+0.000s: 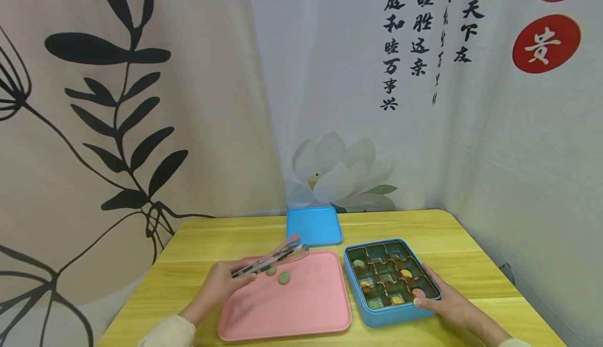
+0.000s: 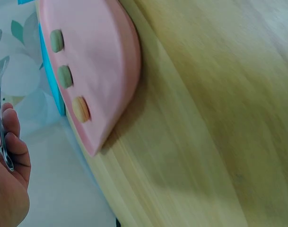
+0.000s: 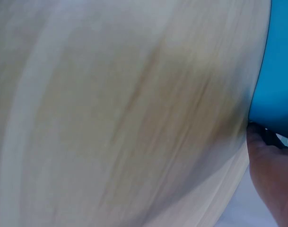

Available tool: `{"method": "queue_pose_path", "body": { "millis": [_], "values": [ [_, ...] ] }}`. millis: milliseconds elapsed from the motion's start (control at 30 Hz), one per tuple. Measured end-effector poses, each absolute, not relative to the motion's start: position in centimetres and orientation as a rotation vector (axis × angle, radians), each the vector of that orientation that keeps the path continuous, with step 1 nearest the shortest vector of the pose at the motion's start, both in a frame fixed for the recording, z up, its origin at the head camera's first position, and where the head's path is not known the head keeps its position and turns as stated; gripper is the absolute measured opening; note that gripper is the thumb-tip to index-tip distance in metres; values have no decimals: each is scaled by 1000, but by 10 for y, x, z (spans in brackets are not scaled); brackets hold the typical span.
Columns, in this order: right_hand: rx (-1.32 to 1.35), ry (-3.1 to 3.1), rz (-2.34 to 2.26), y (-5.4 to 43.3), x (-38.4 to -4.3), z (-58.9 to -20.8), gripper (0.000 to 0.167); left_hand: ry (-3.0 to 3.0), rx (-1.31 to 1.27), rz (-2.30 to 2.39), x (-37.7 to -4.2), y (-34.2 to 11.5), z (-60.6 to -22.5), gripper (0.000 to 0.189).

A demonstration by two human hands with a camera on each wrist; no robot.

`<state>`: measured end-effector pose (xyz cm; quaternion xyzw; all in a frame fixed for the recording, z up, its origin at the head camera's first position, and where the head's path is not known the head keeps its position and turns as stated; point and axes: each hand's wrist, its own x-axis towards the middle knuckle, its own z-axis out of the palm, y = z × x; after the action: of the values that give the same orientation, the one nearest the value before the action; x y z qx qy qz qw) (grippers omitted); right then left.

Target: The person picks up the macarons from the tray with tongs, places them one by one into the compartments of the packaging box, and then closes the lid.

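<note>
My left hand (image 1: 221, 285) grips a pair of metal tongs (image 1: 270, 261), their tips pointing right over the back of a pink tray (image 1: 292, 315). Nothing shows between the tips. Two green macarons (image 1: 284, 278) lie on the tray. The left wrist view also shows a yellow-orange macaron (image 2: 81, 109) there, hidden behind the hand and tongs in the head view. My right hand (image 1: 447, 300) holds the front right corner of a blue box (image 1: 391, 315), thumb over the rim. Its dark brown insert (image 1: 386, 271) has several compartments, some with green, yellow and orange-pink macarons.
A blue lid-like tray (image 1: 314, 225) lies behind the pink tray, near the back edge of the wooden table (image 1: 226, 237). The box stands just right of the pink tray. A printed curtain (image 1: 226, 101) hangs behind the table.
</note>
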<state>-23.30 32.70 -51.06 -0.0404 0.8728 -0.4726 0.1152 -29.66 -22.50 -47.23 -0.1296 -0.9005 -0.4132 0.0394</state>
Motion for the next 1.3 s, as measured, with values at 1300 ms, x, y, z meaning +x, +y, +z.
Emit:
{"method": "queue_pose_path", "body": {
  "millis": [1300],
  "values": [
    [-125, 2557, -1370, 328, -234, -510, 97, -2840, -258, -1225, -268, -274, -507, 24]
  ]
}}
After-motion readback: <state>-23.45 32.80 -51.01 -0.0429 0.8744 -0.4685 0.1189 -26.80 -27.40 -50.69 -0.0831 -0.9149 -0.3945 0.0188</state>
